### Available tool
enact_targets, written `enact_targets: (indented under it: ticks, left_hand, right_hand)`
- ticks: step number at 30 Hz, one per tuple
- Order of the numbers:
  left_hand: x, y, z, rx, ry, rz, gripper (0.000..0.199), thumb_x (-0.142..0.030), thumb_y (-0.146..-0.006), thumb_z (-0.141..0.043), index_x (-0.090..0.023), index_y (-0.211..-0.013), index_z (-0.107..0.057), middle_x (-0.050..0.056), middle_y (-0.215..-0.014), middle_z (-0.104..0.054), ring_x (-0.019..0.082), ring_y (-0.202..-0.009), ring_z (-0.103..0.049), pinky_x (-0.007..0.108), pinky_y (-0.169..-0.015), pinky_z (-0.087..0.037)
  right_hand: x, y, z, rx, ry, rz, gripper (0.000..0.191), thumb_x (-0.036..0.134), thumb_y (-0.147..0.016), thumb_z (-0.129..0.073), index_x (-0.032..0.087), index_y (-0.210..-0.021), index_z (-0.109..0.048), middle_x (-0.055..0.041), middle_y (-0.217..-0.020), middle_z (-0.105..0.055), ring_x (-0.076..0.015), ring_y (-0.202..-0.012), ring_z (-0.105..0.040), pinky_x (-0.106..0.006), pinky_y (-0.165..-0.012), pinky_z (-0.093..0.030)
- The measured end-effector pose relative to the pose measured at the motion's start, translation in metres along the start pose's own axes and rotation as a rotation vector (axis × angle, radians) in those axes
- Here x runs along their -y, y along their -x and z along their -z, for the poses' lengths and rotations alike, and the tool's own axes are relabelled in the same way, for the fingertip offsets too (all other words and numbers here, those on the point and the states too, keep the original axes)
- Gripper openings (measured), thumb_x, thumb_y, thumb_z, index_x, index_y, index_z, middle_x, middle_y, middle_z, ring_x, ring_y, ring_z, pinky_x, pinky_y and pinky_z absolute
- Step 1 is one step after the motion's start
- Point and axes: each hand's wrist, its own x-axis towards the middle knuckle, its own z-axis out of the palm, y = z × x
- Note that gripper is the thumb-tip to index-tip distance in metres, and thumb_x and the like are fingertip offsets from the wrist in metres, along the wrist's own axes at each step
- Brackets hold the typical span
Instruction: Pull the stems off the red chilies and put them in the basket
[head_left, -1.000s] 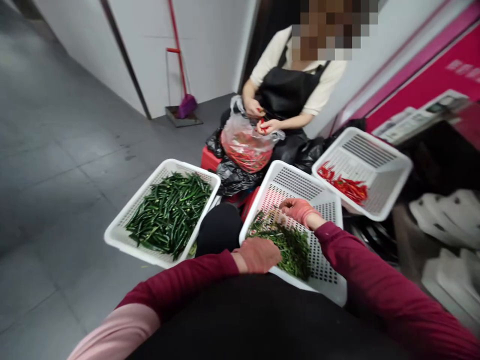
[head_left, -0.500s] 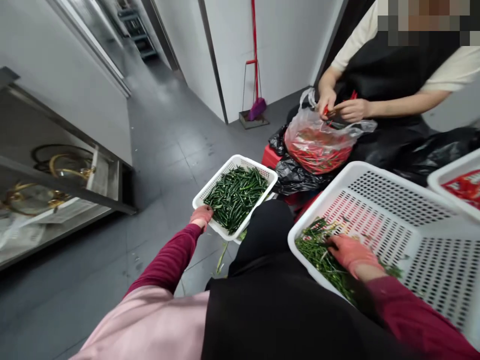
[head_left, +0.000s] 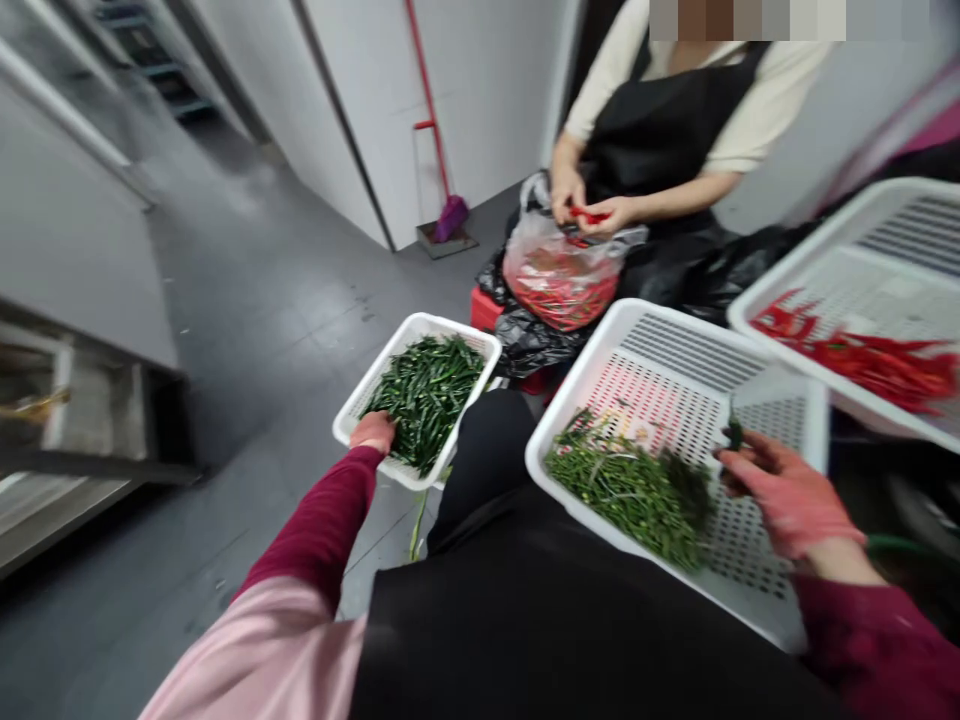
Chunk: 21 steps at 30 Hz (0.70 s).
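My left hand [head_left: 373, 432], in a pink glove, is closed over the near left rim of a small white plastic basket [head_left: 346, 412]. Dark green chillies [head_left: 429, 395] fill that basket. My right hand [head_left: 795, 490], gloved the same way, is raised over the right side of a larger white perforated basket [head_left: 667, 335]. Between its thumb and fingers is something slim and dark green, a green chilli [head_left: 734, 428] by its look, partly blurred. A heap of thin green stems [head_left: 626, 490] lies in the near left part of the large basket.
A co-worker's hands [head_left: 589, 210] hold red chillies above a clear plastic bag [head_left: 562, 285] of red chillies. Another white basket [head_left: 892, 215] at the right holds red chillies [head_left: 862, 355]. A red-handled broom [head_left: 450, 215] leans at the wall; a metal rack [head_left: 90, 450] stands left.
My right hand has risen from the green stems and moved right, with a green piece in its fingers. My left hand stays on the small basket. The view has turned right.
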Motion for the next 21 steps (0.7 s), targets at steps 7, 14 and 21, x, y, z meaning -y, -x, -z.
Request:
enact_targets:
  ticks: [7, 14, 21]
  left_hand:
    - [-0.122, 0.042, 0.034, -0.013, 0.193, -0.348, 0.04, -0.052, -0.076, -0.044, -0.02, -0.093, -0.062, 0.0, -0.075, -0.063, 0.014, -0.062, -0.055, 0.021, -0.051, -0.039]
    - [-0.281, 0.139, -0.038, 0.548, 0.067, -0.951, 0.059, -0.039, -0.06, -0.066, -0.019, -0.114, -0.054, 0.002, -0.093, -0.062, 0.015, -0.077, -0.056, 0.022, -0.067, -0.042]
    - [-0.295, 0.16, -0.032, 0.658, 0.087, -1.233, 0.032, -0.039, -0.082, -0.044, -0.017, -0.063, -0.059, -0.002, -0.06, -0.054, 0.008, -0.059, -0.047, 0.02, -0.06, -0.038]
  right_hand:
    - [-0.009, 0.014, -0.004, 0.205, -0.177, -0.072, 0.035, 0.029, -0.057, -0.06, 0.017, -0.09, -0.055, 0.0006, -0.066, -0.057, -0.0108, -0.052, -0.049, -0.023, -0.046, -0.04]
    - [-0.021, 0.043, -0.013, 0.348, -0.109, -0.044, 0.027, 0.026, -0.062, -0.045, 0.018, -0.087, -0.05, 0.0023, -0.062, -0.054, -0.0103, -0.045, -0.046, -0.022, -0.043, -0.038]
    - [0.006, 0.043, -0.019, 0.327, 0.298, 0.3, 0.034, 0.038, -0.079, -0.047, 0.021, -0.107, -0.056, -0.0063, -0.102, -0.062, -0.0237, -0.096, -0.054, -0.036, -0.089, -0.038]
